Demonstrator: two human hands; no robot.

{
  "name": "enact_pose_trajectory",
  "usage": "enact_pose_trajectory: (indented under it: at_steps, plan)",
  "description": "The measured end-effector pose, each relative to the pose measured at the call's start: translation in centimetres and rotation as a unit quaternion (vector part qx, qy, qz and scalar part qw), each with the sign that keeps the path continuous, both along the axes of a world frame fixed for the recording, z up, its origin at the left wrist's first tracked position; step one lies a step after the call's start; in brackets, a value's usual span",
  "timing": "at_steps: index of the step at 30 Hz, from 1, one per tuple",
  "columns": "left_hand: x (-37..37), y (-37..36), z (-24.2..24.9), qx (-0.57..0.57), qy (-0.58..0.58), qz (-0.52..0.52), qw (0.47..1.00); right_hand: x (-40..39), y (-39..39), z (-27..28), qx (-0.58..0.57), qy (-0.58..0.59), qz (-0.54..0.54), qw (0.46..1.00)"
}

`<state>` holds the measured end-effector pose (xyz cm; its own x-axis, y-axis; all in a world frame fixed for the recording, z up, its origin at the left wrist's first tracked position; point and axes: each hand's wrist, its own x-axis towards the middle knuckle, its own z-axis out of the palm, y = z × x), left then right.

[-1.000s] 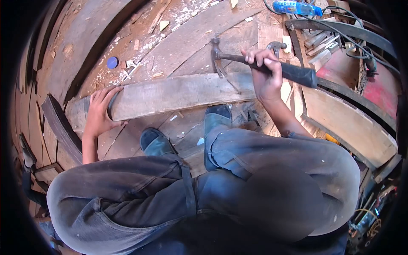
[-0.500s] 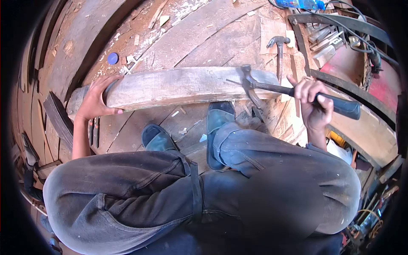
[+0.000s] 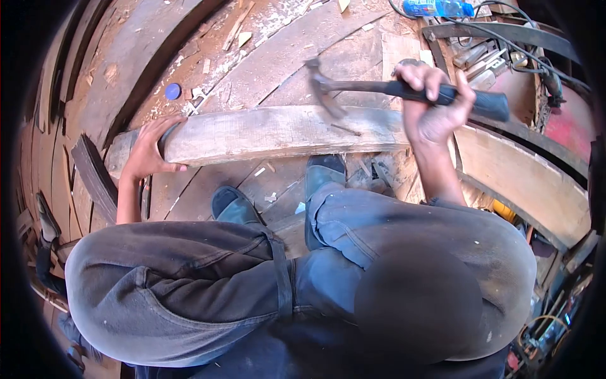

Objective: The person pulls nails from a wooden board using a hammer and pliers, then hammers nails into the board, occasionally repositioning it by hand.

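Observation:
A thick, weathered wooden beam [image 3: 252, 131] lies crosswise in front of my feet. My left hand [image 3: 149, 148] grips its left end, thumb along the near edge and fingers over the far side. In my right hand [image 3: 439, 101] is a claw hammer [image 3: 356, 86], held by its black handle above the right part of the beam. The hammer's head is slightly blurred and points left. Just below the head, a nail [image 3: 346, 129] shows on the beam's top face, slanting at a low angle.
Wood chips and sawdust cover the plank floor [image 3: 284, 63]. A blue cap [image 3: 172, 91] lies beyond the beam. Back right are a blue plastic bottle [image 3: 435, 7], a black cable [image 3: 505, 43] and several tools. A curved timber [image 3: 517, 180] is at the right; my sandals [image 3: 325, 174] rest near the beam.
My right hand has lifted the hammer up and away from me and to the left, uncovering the nail. It now blocks most of a second hammer on the floor. My left hand keeps its hold.

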<state>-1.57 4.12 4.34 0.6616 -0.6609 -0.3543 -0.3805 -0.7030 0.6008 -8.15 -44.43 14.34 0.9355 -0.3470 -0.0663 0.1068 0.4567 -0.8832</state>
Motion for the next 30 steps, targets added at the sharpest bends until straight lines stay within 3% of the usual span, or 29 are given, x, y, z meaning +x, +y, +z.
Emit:
enact_pose_trajectory:
  at_steps: [2,6,9,15,19,26,30]
  plan:
    - [0.1,0.1,0.0,-0.003,0.012,0.003,1.000,1.4,2.5,-0.8,0.022,0.028,-0.008,0.999]
    - [0.4,0.1,0.0,-0.001,0.023,0.005,1.000,2.4,3.6,-3.8,0.090,0.057,0.075,0.992]
    - [0.6,0.1,0.0,-0.002,0.029,0.005,1.000,1.5,3.3,-3.9,0.052,0.074,0.085,0.992]
    - [0.6,0.1,0.0,0.005,0.019,0.001,1.000,-0.1,-1.7,-3.1,0.034,0.088,0.042,0.995]
    - [0.5,0.1,-0.1,0.008,0.019,0.002,1.000,-1.2,-4.0,-3.0,0.086,0.102,-0.035,0.990]
    - [0.3,0.2,0.1,0.009,0.021,0.008,1.000,-2.6,-7.6,-0.5,-0.073,0.101,-0.035,0.992]
    - [0.1,0.3,-0.2,0.008,0.003,-0.001,1.000,-2.1,-6.5,0.5,-0.075,0.061,-0.021,0.995]
